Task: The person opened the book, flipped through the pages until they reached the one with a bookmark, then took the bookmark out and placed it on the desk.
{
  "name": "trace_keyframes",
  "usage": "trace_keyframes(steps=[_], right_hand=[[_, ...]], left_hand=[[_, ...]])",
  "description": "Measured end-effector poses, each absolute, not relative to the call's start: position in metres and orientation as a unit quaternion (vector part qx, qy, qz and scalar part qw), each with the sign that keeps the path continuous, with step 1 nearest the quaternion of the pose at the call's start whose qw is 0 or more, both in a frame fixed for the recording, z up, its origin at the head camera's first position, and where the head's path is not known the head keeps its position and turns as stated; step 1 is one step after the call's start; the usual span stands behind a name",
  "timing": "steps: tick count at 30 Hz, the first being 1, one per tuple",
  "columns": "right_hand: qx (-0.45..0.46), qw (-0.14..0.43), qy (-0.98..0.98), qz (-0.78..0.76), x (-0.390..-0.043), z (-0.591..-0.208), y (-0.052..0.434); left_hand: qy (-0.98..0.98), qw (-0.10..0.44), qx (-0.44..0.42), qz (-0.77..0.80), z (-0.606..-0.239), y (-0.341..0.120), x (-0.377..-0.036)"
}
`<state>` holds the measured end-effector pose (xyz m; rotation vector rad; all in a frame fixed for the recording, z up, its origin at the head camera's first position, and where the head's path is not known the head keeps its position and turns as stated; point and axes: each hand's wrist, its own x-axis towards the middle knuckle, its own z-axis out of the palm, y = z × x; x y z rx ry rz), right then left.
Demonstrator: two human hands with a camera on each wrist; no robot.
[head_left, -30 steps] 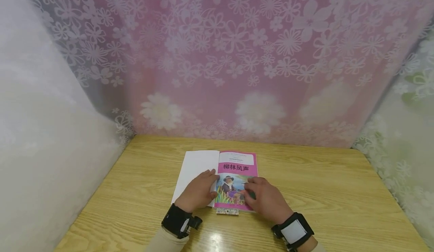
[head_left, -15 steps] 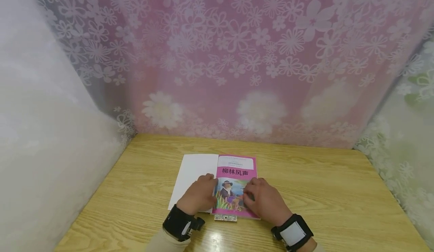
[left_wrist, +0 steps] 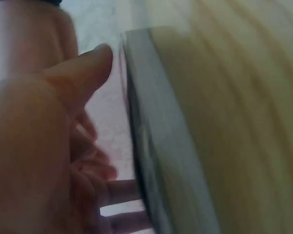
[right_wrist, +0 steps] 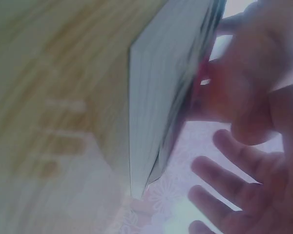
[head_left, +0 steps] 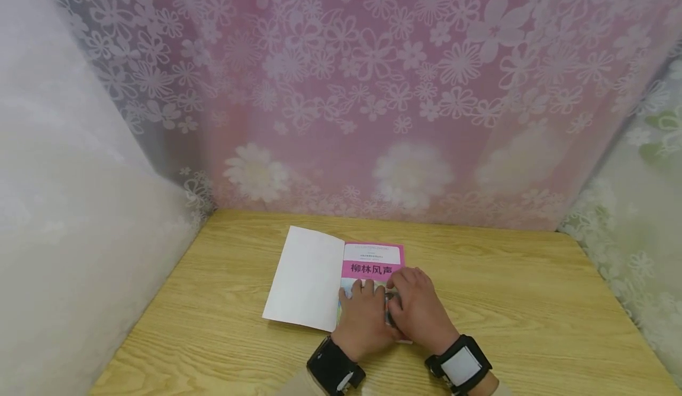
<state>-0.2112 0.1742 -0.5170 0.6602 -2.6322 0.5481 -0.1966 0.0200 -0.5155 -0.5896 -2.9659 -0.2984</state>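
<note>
A book (head_left: 371, 270) with a pink title page lies on the table, its picture partly covered by my hands. To the left, its cover turns up a blank white inner side (head_left: 303, 280), tilted slightly off the tabletop. My left hand (head_left: 364, 319) rests across the lower part of the title page, fingers spread. Close beside it, my right hand (head_left: 423, 310) lies over the page's right part with loosely bent fingers. A dark patch shows between its thumb and forefinger; what it is cannot be told. The book's page edges (right_wrist: 151, 97) appear in the right wrist view.
The wood-grain table (head_left: 511, 289) extends around the book on both sides. Behind it hangs a pink flowered curtain (head_left: 330, 88), with pale sheets at left (head_left: 80, 177) and right (head_left: 634, 236). Black bands (head_left: 335, 365) circle both wrists.
My left hand has moved right, from the book's fold onto the title page. The white cover side has risen slightly. A speckled strip below the book is now hidden. My right hand stays almost in place.
</note>
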Motion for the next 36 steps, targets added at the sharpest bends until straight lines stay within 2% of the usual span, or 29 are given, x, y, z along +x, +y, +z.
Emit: trace_keyframes(steps=[6,9,13,19,23,29,36], right_hand=[[0.204,0.199,-0.931,0.227,-0.212,-0.512,0.174],[0.179,0.22,-0.928,0.244,-0.214,-0.51,0.174],[0.169,0.236,-0.925,0.244,-0.215,-0.509,0.175],[0.216,0.17,-0.937,0.214,-0.21,-0.512,0.172],[0.236,0.127,-0.944,0.195,-0.207,-0.516,0.171],[0.246,0.127,-0.945,0.176,-0.202,-0.517,0.171],[0.244,0.124,-0.947,0.169,-0.203,-0.518,0.169]], left_hand=[[-0.976,0.074,-0.181,-0.1,-0.513,0.024,-0.195],[-0.972,0.076,-0.171,-0.14,-0.512,0.019,-0.198],[-0.96,0.107,-0.161,-0.204,-0.509,0.004,-0.207],[-0.941,0.165,-0.132,-0.263,-0.494,-0.03,-0.216],[-0.934,0.181,-0.104,-0.291,-0.488,-0.054,-0.221],[-0.928,0.195,-0.109,-0.299,-0.491,-0.088,-0.22],[-0.944,0.2,-0.141,-0.222,-0.496,-0.119,-0.22]])
